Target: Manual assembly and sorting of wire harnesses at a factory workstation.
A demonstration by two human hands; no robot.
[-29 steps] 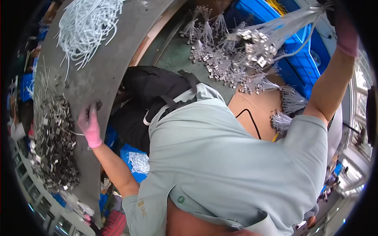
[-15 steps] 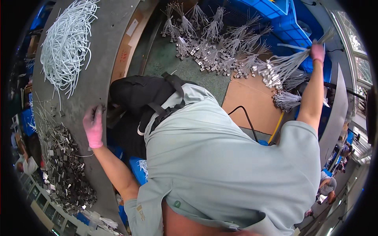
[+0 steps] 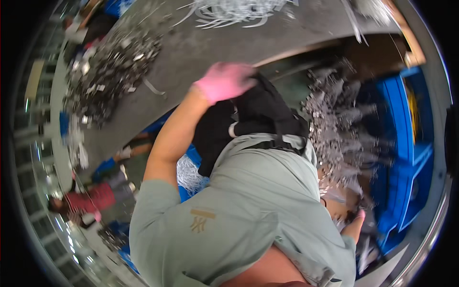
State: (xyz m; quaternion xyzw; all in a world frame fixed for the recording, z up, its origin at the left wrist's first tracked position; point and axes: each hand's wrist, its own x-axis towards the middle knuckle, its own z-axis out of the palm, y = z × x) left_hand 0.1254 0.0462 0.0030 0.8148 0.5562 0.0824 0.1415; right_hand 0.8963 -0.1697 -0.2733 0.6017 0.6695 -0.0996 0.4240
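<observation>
Moved: since the earlier frame the view has swung; the left hand point(image 3: 224, 81) has lifted off the table point(image 3: 191, 57), and the right hand point(image 3: 359, 216) has dropped low.
Left hand: pink-gloved, blurred; grip cannot be told.
Right hand: mostly hidden; state unclear.
Metal clips: one heap point(image 3: 107, 71) up-left of the left hand, the nearer one.
White ties: one bundle point(image 3: 239, 10), long axis across the table.

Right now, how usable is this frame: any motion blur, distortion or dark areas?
Head view: heavy motion blur smears the bundles of metal parts and the blue bins; the left hand in its pink glove is soft; the fisheye bends the grey table edge; corners are black; the right hand is barely visible.
</observation>
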